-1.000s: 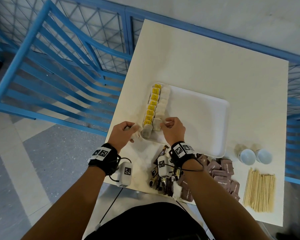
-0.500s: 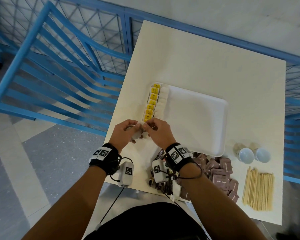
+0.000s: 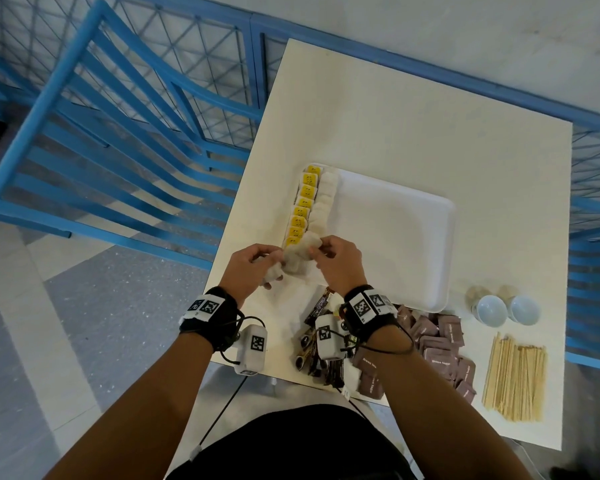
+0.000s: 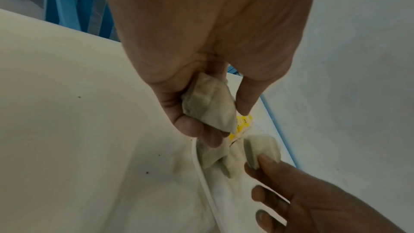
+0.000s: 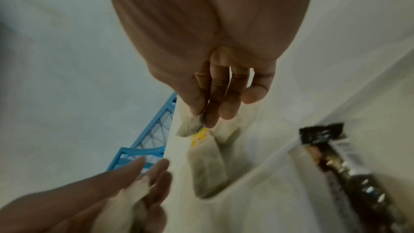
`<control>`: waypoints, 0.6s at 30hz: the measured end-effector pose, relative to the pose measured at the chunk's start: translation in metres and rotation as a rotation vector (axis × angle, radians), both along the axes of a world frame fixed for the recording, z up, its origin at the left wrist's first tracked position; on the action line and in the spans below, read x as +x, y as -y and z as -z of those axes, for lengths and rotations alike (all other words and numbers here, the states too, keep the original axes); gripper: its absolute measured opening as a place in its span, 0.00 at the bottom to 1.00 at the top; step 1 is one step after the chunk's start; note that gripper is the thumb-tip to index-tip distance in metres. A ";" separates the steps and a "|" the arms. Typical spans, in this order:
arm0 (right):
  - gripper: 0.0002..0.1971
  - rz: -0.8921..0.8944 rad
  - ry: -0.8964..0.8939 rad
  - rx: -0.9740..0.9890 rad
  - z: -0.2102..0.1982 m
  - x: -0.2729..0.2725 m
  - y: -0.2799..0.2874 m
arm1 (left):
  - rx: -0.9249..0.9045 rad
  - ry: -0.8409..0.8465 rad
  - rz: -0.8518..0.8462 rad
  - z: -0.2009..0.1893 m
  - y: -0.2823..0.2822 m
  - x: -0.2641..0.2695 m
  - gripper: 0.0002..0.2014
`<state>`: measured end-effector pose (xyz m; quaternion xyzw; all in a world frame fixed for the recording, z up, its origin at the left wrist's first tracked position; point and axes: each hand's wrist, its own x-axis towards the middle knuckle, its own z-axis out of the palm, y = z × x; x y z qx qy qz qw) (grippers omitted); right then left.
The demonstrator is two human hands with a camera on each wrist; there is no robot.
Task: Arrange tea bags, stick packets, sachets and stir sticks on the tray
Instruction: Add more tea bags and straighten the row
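Note:
A white tray (image 3: 395,237) lies mid-table, with a row of tea bags (image 3: 321,206) and their yellow tags (image 3: 303,206) along its left edge. Both hands meet at the tray's near-left corner. My left hand (image 3: 274,261) holds spare tea bags (image 4: 210,105) curled in its fingers, just off the tray's rim. My right hand (image 3: 317,249) pinches one tea bag (image 5: 190,125) between thumb and forefinger, above the near end of the row. Two more tea bags (image 4: 224,157) lie loosely at that corner.
Dark stick packets (image 3: 321,337) lie under my right wrist at the near table edge. Brown sachets (image 3: 440,348) are piled to their right, then wooden stir sticks (image 3: 515,375). Two small cups (image 3: 489,308) stand beside the tray. A blue chair (image 3: 101,150) stands off the table's left edge.
My right hand went left to the left hand, took a tea bag, and now holds it over the row's near end. The left hand stayed put.

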<state>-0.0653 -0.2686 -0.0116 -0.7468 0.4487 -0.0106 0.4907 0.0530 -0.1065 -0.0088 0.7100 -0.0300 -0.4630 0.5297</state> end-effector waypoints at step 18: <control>0.07 -0.018 -0.103 -0.108 0.019 -0.002 0.003 | 0.054 -0.142 -0.099 -0.007 -0.004 0.003 0.12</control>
